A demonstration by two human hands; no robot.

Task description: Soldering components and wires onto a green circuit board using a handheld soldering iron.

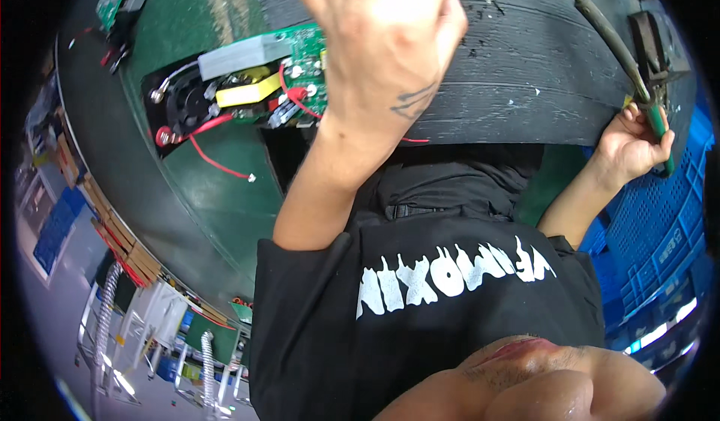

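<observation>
A soldering iron [611,37] with a long metal shaft and green handle is gripped in my right hand [634,143], its pointed tip angled up and left over the black bench. My left hand [386,42] is bent over the bench with its fingers curled; the fingertips run past the upper edge, so what they hold is hidden. Left of that wrist lies a green circuit board [304,46], partly covered by the hand. It carries a grey heat sink [244,55], a yellow-wrapped part [249,91], a black fan [190,103] and red wires [217,167].
A dark metal holder [649,42] stands beside the iron. Blue plastic crates [660,226] are at the right. Another board [120,1] lies at the far upper left. Small scraps dot the black wooden bench [517,68]. Shelves and hoses [105,316] show at lower left.
</observation>
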